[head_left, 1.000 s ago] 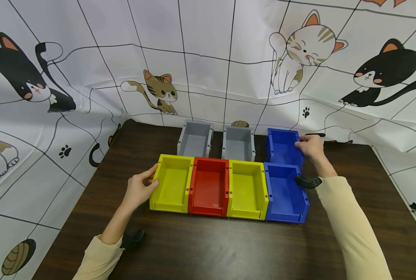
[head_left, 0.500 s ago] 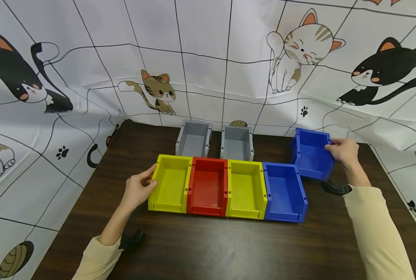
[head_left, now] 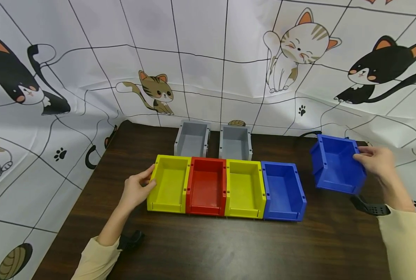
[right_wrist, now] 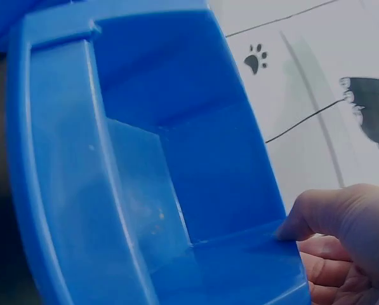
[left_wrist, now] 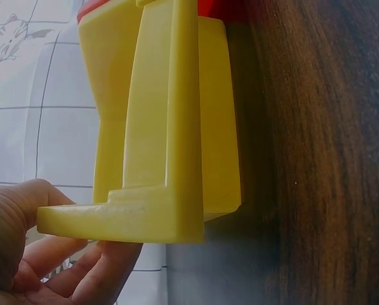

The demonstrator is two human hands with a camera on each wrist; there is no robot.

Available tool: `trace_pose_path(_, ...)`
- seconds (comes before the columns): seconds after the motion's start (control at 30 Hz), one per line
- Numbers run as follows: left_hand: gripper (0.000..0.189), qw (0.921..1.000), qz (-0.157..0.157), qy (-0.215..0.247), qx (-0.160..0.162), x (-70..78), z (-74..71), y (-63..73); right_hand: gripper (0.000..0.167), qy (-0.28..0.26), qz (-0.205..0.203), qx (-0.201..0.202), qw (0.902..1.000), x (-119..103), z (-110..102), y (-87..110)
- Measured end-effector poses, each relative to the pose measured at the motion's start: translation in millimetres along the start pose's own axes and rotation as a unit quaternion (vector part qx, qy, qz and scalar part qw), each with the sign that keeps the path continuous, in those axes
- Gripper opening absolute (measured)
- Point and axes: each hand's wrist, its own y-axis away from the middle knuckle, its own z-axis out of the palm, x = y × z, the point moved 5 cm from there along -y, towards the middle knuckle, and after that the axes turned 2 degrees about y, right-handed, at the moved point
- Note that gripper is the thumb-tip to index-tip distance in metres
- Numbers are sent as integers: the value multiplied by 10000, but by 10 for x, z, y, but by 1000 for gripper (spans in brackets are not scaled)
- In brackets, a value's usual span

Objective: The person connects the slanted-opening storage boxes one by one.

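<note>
At the right, my right hand [head_left: 378,162] grips the right side wall of a blue storage bin [head_left: 339,165]. In the right wrist view its thumb [right_wrist: 316,213] lies on the inside of that wall, fingers outside; the bin holds nothing. My left hand [head_left: 135,191] pinches the left wall of a yellow bin [head_left: 169,186], the leftmost of a joined row. The left wrist view has the thumb and fingers on either side of that wall [left_wrist: 116,219]. The row continues with a red bin [head_left: 208,186], a second yellow bin [head_left: 245,188] and another blue bin [head_left: 283,190].
Two grey bins [head_left: 193,140] [head_left: 235,142] stand apart from each other behind the row. The dark wooden table [head_left: 208,249] extends in front of the bins. A white cloth [head_left: 201,58] with printed cats hangs along the back and sides.
My right hand has carried the blue bin from behind the row's blue bin off to the right and nearer. The left hand keeps its hold on the yellow bin.
</note>
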Motion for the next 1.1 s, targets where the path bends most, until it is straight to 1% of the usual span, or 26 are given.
trace_pose_path(0.2, 47, 9999, 64, -54, 63, -8, -26, -11, 38, 222, -439, -149, 9987, -94, -18, 260)
trace_pose_path(0.37, 47, 9999, 97, -43, 77, -25, -28, -14, 39, 228, -474, -358, 9980, -222, 48, 442)
trace_pose_path(0.47, 47, 9999, 125, -34, 87, -30, -24, -13, 38, 232, -482, -365, 9979, -285, 92, 513)
trace_pose_path(0.6, 47, 9999, 95, -1, 68, -32, -15, -15, 38, 204, -490, -395, 9978, -310, 143, 562)
trace_pose_path(0.73, 46, 10000, 56, -7, 49, -27, -9, -23, 38, 161, -453, -469, 9977, -259, 197, 580)
trace_pose_path(1.1, 47, 10000, 13, 25, -11, -16, 8, -19, 37, 252, -424, -366, 9981, -249, 235, 603)
